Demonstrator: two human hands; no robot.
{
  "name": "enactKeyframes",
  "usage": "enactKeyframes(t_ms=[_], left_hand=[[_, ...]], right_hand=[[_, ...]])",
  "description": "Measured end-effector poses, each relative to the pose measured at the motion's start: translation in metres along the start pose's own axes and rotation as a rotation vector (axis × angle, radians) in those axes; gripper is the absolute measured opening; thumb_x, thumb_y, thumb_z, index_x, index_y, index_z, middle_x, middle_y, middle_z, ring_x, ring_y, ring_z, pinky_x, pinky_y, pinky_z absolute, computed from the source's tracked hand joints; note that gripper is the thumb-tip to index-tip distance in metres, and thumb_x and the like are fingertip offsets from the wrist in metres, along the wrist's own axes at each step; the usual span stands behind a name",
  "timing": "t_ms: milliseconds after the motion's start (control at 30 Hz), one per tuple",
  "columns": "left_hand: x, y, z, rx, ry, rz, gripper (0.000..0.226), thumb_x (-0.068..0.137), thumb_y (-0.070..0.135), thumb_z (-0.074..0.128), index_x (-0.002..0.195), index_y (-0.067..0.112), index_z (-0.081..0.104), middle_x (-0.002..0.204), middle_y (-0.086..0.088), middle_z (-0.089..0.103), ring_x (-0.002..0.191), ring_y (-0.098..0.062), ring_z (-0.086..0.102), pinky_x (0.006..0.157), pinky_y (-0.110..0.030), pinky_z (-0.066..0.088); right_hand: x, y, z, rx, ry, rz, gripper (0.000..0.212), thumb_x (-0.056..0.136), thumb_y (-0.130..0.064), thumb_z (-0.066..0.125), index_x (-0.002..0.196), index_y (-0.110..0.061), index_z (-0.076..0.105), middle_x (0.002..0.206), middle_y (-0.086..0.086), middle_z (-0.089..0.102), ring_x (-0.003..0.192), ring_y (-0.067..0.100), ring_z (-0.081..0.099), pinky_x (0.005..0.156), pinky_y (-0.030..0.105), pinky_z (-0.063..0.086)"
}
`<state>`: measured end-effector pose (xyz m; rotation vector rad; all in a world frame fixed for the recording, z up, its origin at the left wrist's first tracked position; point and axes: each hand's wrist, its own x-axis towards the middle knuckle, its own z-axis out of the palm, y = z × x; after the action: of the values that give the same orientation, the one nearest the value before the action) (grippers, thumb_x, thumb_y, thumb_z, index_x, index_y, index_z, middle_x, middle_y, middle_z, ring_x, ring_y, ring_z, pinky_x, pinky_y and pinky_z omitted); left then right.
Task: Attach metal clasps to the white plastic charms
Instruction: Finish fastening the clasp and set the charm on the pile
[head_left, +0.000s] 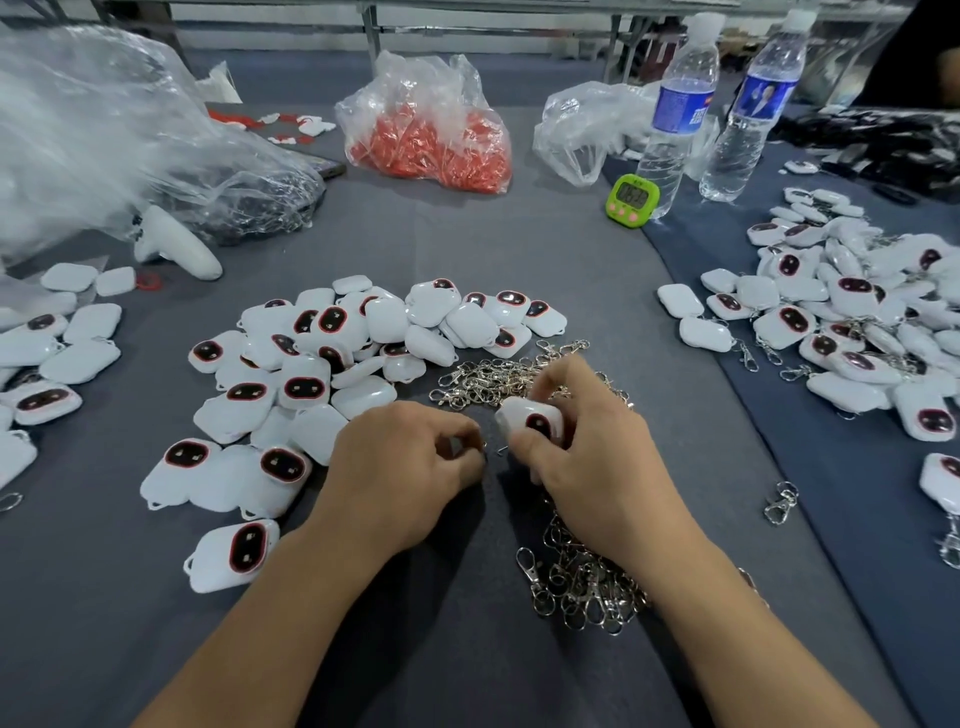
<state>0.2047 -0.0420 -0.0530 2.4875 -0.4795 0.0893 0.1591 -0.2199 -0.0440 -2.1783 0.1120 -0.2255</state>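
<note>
Your right hand (587, 457) gripped a charm (532, 422) beside your left hand (405, 462), pinching probably a clasp (500, 451), for hooking.

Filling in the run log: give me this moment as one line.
phase: attaching | right hand: holds white charm | left hand: pinches clasp, mostly hidden | clasp pile: by right wrist

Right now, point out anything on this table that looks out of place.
One metal clasp lies alone on the cloth, right of the clasp pile. A white controller by the plastic bag seems unrelated.
</note>
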Motion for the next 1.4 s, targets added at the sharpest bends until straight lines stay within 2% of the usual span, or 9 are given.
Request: enactKeyframes(t_ms=[100,233,433,533,700,933,1100,1233,1400], left_hand=[[0.0,0.0,-0.001,-0.034,-0.022,0.005,0.027,0.067,0.052,0.059,0.093,0.051,0.066,0.062,0.017,0.062,0.063,-0.006,0.055,0.062,-0.03,0.046],[0.0,-0.002,-0.001,-0.053,-0.054,0.025,0.031,0.068,0.053,0.059,0.098,0.055,0.063,0.069,0.028,0.061,0.061,-0.003,0.055,0.059,-0.026,0.042],[-0.002,-0.005,0.001,-0.045,-0.043,0.083,0.032,0.07,0.052,0.061,0.102,0.057,0.06,0.061,0.022,0.06,0.069,0.001,0.057,0.056,-0.019,0.036],[-0.003,-0.004,0.002,-0.014,-0.002,0.123,0.033,0.071,0.049,0.062,0.104,0.052,0.06,0.057,0.022,0.055,0.072,0.004,0.056,0.055,-0.016,0.033],[-0.005,-0.001,0.004,0.107,0.094,0.199,0.018,0.074,0.045,0.063,0.086,0.034,0.072,0.055,0.01,0.053,0.057,-0.01,0.048,0.052,-0.027,0.038],[-0.008,0.003,0.005,0.262,0.224,0.261,0.016,0.075,0.042,0.067,0.072,0.028,0.074,0.05,0.004,0.049,0.051,-0.022,0.048,0.049,-0.026,0.03],[-0.007,0.003,0.005,0.243,0.254,0.262,0.016,0.074,0.04,0.069,0.069,0.025,0.074,0.05,0.001,0.051,0.051,-0.025,0.049,0.047,-0.028,0.034],[-0.008,0.007,0.003,0.105,0.29,0.192,0.009,0.071,0.035,0.07,0.073,0.028,0.074,0.054,0.004,0.06,0.056,-0.018,0.054,0.051,-0.032,0.046],[-0.005,0.003,0.0,-0.343,0.197,0.081,0.03,0.075,0.027,0.083,0.096,0.046,0.074,0.054,0.009,0.059,0.047,-0.005,0.048,0.05,-0.013,0.037]], right_hand=[[0.001,-0.001,0.002,0.035,0.001,0.005,0.014,0.089,-0.028,0.075,0.096,-0.033,0.064,0.069,-0.011,0.066,0.062,0.008,0.06,0.057,0.021,0.045],[0.002,0.002,0.003,0.076,-0.01,0.017,0.022,0.092,-0.03,0.074,0.106,-0.039,0.06,0.063,-0.013,0.062,0.057,0.005,0.056,0.053,0.014,0.039],[0.003,0.002,0.004,0.032,-0.031,-0.02,0.021,0.091,-0.021,0.071,0.099,-0.035,0.058,0.072,-0.004,0.064,0.064,0.018,0.058,0.065,0.038,0.054],[0.004,0.003,0.003,0.024,-0.05,-0.018,0.021,0.091,-0.02,0.07,0.096,-0.036,0.058,0.075,-0.003,0.065,0.063,0.019,0.06,0.065,0.042,0.057],[0.003,0.002,0.001,0.034,-0.064,-0.002,0.024,0.091,-0.018,0.072,0.09,-0.037,0.058,0.068,-0.009,0.066,0.052,0.007,0.054,0.057,0.034,0.053],[0.002,-0.002,-0.001,0.102,-0.056,0.065,0.02,0.087,-0.015,0.075,0.087,-0.028,0.06,0.063,-0.001,0.069,0.041,0.011,0.059,0.04,0.019,0.042],[-0.001,-0.001,0.003,0.191,-0.064,0.088,0.021,0.089,-0.017,0.075,0.088,-0.029,0.058,0.061,0.004,0.069,0.038,0.013,0.057,0.038,0.021,0.04],[0.001,-0.001,0.002,0.276,-0.063,0.109,0.021,0.093,-0.013,0.07,0.087,-0.029,0.059,0.057,0.009,0.068,0.037,0.016,0.054,0.038,0.025,0.039],[0.007,-0.001,-0.004,0.538,-0.081,0.201,0.012,0.096,-0.005,0.064,0.092,-0.015,0.062,0.06,0.018,0.066,0.044,0.028,0.05,0.038,0.028,0.035]])
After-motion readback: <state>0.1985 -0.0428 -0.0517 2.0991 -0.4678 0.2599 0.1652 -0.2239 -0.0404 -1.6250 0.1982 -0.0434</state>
